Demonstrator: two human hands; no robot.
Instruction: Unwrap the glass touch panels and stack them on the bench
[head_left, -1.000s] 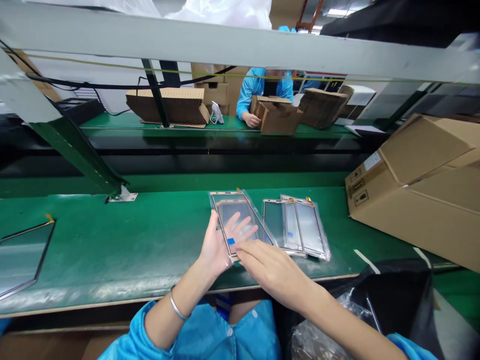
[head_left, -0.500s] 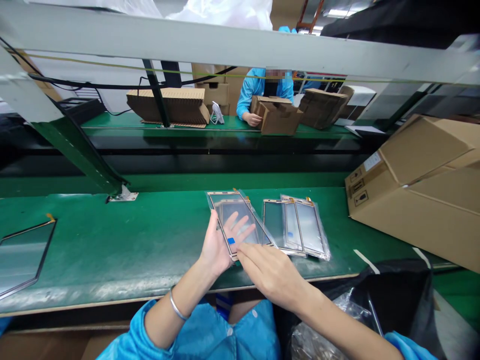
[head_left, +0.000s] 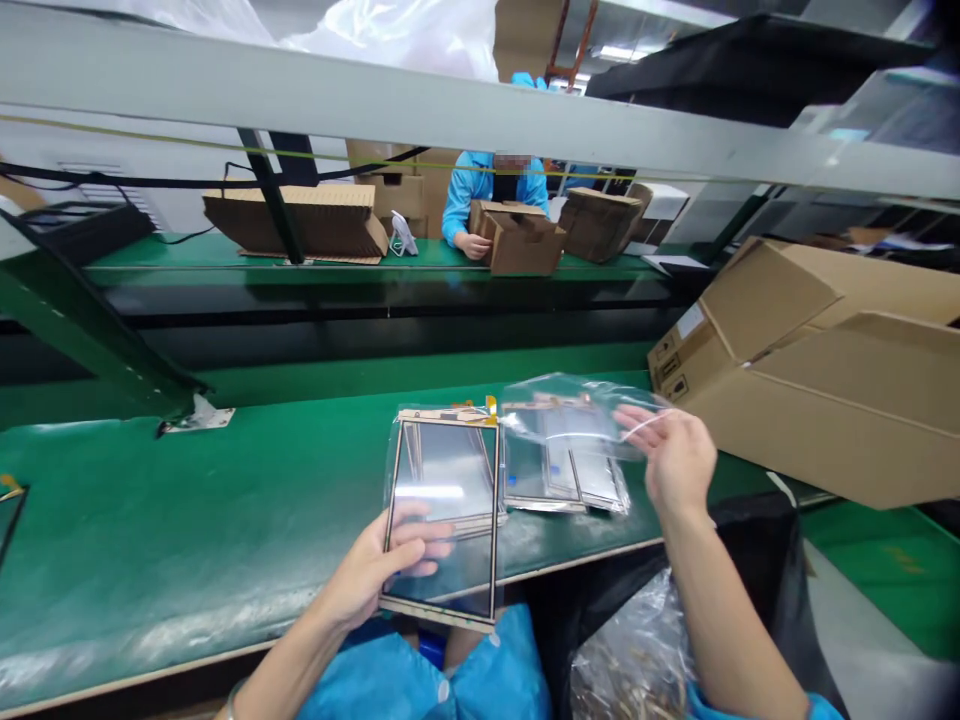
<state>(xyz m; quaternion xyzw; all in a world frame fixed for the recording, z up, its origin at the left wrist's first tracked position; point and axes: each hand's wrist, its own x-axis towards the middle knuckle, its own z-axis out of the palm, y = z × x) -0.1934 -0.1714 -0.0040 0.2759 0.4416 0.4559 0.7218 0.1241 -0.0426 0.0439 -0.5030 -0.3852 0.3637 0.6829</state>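
The left hand (head_left: 367, 575) had its grip on a glass panel (head_left: 442, 520) above the green surface (head_left: 187, 520); the right hand (head_left: 679, 465) pinched a clear plastic sleeve (head_left: 570, 415)

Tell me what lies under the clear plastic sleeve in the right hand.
Under the clear plastic sleeve lie stacked bagged glass panels on the green table; lower layers are hidden.

Your left hand (head_left: 375, 575) holds a glass touch panel (head_left: 442, 515) by its lower left edge, fingers showing through the glass, panel raised over the near edge of the green bench (head_left: 187, 530). Your right hand (head_left: 675, 462) pinches a clear plastic sleeve (head_left: 570, 415), lifted above the bagged panels (head_left: 562, 470) lying on the bench. An open cardboard carton (head_left: 810, 380) sits to the right. Across the line, a person in blue (head_left: 480, 185) handles a small carton (head_left: 521, 240).
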